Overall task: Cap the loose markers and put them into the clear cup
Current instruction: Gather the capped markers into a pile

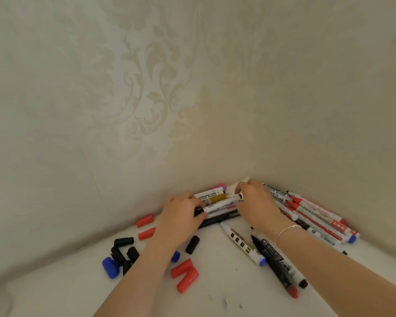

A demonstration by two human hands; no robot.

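Mostly white tabletop against damask-papered corner walls

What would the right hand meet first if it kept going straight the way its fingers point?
Probably the pile of markers in the corner: the right hand points left and away, its fingertips already on a white marker that the left hand holds too. Beyond lies the wall. Depth is uncertain.

Both hands meet at the corner, left hand and right hand on one white-barrelled marker atop the heap. Loose plastic caps lie left; uncapped markers line the right wall, two more in front.
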